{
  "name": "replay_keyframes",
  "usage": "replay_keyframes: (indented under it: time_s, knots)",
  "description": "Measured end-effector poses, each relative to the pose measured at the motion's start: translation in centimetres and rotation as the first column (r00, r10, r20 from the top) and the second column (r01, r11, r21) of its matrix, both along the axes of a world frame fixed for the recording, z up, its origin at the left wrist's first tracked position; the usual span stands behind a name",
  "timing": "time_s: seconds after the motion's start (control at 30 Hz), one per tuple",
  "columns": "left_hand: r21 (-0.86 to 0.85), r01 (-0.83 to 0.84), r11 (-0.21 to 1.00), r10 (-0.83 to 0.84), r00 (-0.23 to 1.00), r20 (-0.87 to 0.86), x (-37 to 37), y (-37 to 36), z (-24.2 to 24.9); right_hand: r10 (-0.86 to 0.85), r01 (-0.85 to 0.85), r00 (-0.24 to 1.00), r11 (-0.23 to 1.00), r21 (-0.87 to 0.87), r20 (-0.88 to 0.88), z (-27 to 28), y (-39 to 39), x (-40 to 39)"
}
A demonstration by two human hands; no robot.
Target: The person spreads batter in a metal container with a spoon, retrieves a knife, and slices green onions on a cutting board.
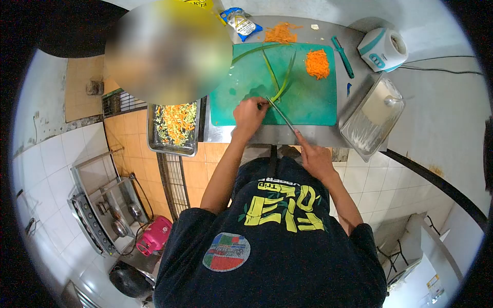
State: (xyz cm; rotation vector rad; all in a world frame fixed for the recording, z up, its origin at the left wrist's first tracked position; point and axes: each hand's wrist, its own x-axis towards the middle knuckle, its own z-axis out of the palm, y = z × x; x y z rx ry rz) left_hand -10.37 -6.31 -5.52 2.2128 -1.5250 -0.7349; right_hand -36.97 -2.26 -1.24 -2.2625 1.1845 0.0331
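My right hand is wrapped around the handle of a knife, its blade slanting up and left over the green cutting board. At the blade's tip, my left hand has its fingers curled in at the lower end of a spring onion. The green leaves fan out away from me across the board. My left fingertips partly hide the end they hold. A pile of shredded carrot sits on the board's far right.
A metal tray of chopped vegetables stands left of the board. To the right are a white-coated metal tray, a green-handled peeler and a white appliance. Carrot peelings lie behind. A blurred patch hides the upper left.
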Motion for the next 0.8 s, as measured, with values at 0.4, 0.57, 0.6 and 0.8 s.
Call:
replay_keyframes:
  time_s: [0.4, 0.57, 0.6, 0.8]
  knots:
    - [0.024, -0.046, 0.999, 0.047, 0.999, -0.023, -0.1, -0.1, -0.1, 0.047, -0.046, 0.999, 0.998, -0.044, 0.026, -2.0, 0.2, -0.3]
    - [-0.025, -0.060, 0.998, 0.060, 0.998, -0.030, -0.2, 0.0, -0.5, 0.021, -0.020, 0.999, 0.999, -0.031, 0.038, -1.8, 0.1, 1.2]
    - [-0.011, -0.069, 0.998, 0.069, 0.997, -0.026, -0.2, 0.0, -0.5, 0.015, -0.015, 1.000, 1.000, -0.024, 0.021, -1.6, 0.0, 1.7]
    - [0.028, -0.071, 0.997, 0.072, 0.997, -0.030, 0.0, 0.0, -0.6, 0.020, -0.021, 1.000, 1.000, -0.019, -0.022, -1.5, 0.0, 1.3]
